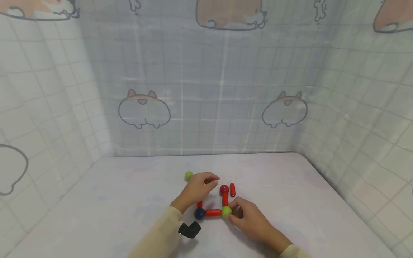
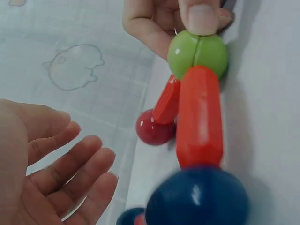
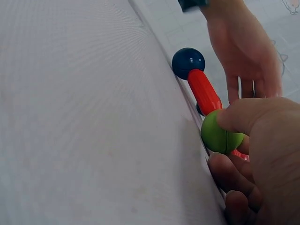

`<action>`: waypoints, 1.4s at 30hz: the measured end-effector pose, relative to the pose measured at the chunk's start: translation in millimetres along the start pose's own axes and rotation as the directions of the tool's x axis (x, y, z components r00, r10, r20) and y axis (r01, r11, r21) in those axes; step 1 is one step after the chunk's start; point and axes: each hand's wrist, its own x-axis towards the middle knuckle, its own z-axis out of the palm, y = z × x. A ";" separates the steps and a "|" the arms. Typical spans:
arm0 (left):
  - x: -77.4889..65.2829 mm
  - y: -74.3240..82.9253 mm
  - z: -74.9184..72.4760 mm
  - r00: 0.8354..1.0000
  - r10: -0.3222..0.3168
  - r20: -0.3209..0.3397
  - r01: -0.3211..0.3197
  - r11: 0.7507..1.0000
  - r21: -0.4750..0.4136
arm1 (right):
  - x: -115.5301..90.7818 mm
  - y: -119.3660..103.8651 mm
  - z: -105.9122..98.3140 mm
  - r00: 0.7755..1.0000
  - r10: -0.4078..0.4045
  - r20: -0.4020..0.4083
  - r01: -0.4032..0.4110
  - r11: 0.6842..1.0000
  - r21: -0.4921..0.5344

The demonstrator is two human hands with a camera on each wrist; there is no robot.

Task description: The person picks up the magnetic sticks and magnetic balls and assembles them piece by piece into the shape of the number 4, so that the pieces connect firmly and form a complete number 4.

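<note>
A toy frame of balls and rods lies on the table. Its green ball [image 1: 226, 211] is pinched between the thumb and fingers of my right hand [image 1: 250, 219]. A red rod [image 1: 213, 213] joins that ball to a dark blue ball [image 1: 199, 213], and another red rod [image 1: 225, 199] runs from it to a red ball [image 1: 224, 189]. From the dark blue ball a further red rod [image 1: 199, 204] goes back under my left hand [image 1: 196, 189], which hovers above the frame with loosely bent fingers and holds nothing. In the left wrist view, a second blue ball [image 2: 130, 217] shows partly.
A loose red rod [image 1: 232, 190] lies just right of the red ball. Behind my left hand sits a separate green ball [image 1: 188, 175]. Patterned curtains [image 1: 213, 89] stand at the back and both sides of the pale table [image 1: 106, 200].
</note>
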 end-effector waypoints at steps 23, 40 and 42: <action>-70.0 -29.6 -22.2 0.997 -0.074 0.018 0.074 0.997 0.009 | -1.4 -0.8 -3.7 1.000 -0.002 0.001 0.002 0.999 0.032; -75.1 -36.2 -8.8 0.987 -0.128 0.098 0.129 0.992 -0.004 | -5.8 6.4 -12.9 1.000 0.010 0.018 -0.012 0.996 0.085; -76.4 -36.7 -9.3 0.986 -0.121 0.117 0.122 0.992 0.000 | -4.6 7.6 -13.9 1.000 0.008 0.009 -0.009 0.994 0.111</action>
